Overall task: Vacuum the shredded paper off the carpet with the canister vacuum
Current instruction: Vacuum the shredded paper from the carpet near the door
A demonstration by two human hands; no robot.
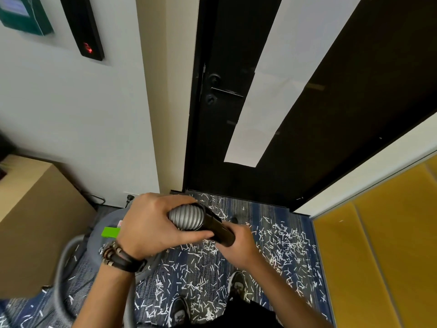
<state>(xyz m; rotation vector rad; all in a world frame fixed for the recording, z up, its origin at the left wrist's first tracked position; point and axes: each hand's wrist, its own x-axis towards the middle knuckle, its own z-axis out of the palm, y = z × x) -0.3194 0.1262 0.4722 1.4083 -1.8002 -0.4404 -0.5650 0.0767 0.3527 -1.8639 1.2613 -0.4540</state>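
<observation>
The blue-grey striped carpet (256, 210) bore white shredded paper (283, 242) strewn widely. At left sat the grey canister vacuum (106, 218), its hose (62, 263) and a cardboard box (35, 221).

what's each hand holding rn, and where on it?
Both are on the vacuum's hose end: the left hand grips the ribbed grey hose just behind the black cuff, and the right hand grips the cuff's open end.
</observation>
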